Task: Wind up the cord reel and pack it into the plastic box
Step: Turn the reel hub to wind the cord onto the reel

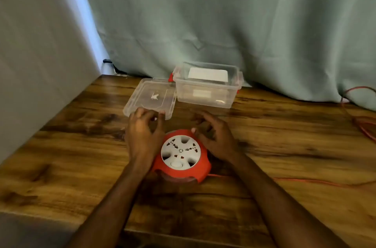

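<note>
A pale green fabric curtain (223, 14) hangs across the far side of a brown wood-grain worktop (81, 166). The round red plastic cord reel with a white socket face (181, 156) stands on the worktop, socket face up, and serves here as the landmark.

Beyond the reel and slightly to its right, against the foot of the curtain, stands a clear rectangular plastic box with red side clips (207, 87); it is open, with a white rectangular item inside. Its clear flat plastic lid (150, 97) lies on the worktop beyond the reel and slightly to its left, just beside the box.

A thin red cord (305, 181) leaves the reel at its near right side and runs rightward along the worktop, unwound, towards more red cord by the right-hand curtain edge.

The left hand (142, 136) sits against the reel's left side, its fingers (156, 123) loosely curled and spread, holding nothing; their tips overlap the lid's near edge. The right hand (215, 138) sits against the reel's right side, fingers (200, 123) curled loosely, thumb tip at the reel's far rim.
</note>
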Available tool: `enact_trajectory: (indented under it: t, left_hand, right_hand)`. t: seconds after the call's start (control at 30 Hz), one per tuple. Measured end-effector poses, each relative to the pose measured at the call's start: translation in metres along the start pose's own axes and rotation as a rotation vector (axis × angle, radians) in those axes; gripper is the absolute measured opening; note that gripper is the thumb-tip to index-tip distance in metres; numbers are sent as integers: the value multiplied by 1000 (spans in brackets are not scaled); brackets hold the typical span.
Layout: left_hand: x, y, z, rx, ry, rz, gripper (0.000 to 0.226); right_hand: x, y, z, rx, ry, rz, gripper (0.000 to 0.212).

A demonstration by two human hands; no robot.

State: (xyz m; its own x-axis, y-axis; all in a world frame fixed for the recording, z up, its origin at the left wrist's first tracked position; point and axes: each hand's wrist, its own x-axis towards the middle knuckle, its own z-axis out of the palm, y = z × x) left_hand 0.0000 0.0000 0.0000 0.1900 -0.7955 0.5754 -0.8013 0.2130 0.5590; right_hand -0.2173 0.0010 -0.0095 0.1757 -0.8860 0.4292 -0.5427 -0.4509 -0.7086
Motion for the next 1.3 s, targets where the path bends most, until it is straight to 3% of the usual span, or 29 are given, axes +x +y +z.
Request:
enact_trajectory:
  t: [0.13, 0.3, 0.43, 0.57, 0.73, 1.0, 1.2, 1.3]
  left_hand:
    - [-20, -9, 0, -40, -240, -125, 33]
    - [-12, -6, 10, 22, -313, -61, 28]
    - [1, 7, 27, -15, -339, -122, 31]
    - [24, 25, 48, -90, -520, -146, 35]
    - [58, 33, 64, -401, -674, -341, 28]
    - [50, 28, 99, -521, -490, -269, 31]
    - [51, 25, 103, -528, -454, -236, 31]
    - [51, 22, 105, -554, -461, -240, 32]
  right_hand:
    - [2, 1, -7, -115, -322, -128, 36]
    - [4, 0, -20, -194, -516, -118, 60]
    - [6, 2, -36, -303, -446, -41, 62]
    - [13, 11, -53, -466, -355, -29, 68]
    - [37, 26, -73, -505, -322, 48, 73]
    - [68, 46, -66, -588, -234, 55, 67]
    - [51, 41, -27, -638, 78, 164, 68]
    - [45, 39, -21, -626, 134, 146, 63]
